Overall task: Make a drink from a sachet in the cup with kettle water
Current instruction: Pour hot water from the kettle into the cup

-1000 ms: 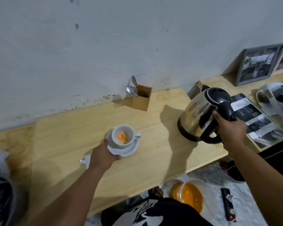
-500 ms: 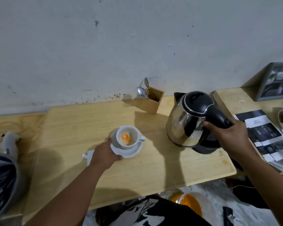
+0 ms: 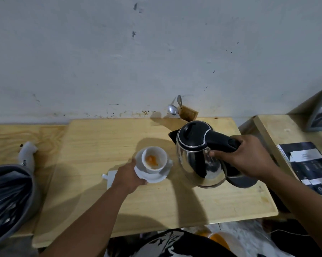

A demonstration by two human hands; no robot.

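Observation:
A white cup [image 3: 154, 160] with orange powder in its bottom stands on a white saucer [image 3: 156, 176] on the wooden table [image 3: 93, 141]. My left hand [image 3: 127, 178] grips the saucer's near left rim. My right hand [image 3: 243, 156] is closed around the black handle of a steel kettle [image 3: 197, 156] and holds it upright just right of the cup, its spout pointing left and away. A white sachet [image 3: 110, 178] lies on the table, partly hidden under my left hand.
A wooden holder [image 3: 188, 113] with spoons stands by the wall behind the kettle. A dark booklet [image 3: 308, 164] and a picture frame [image 3: 321, 115] lie on the right shelf. A grey bag [image 3: 8, 197] sits at the left edge. An orange tub [image 3: 219, 238] is on the floor.
My right hand has carried the kettle leftward from the table's right side to beside the cup. My left hand has stayed on the saucer.

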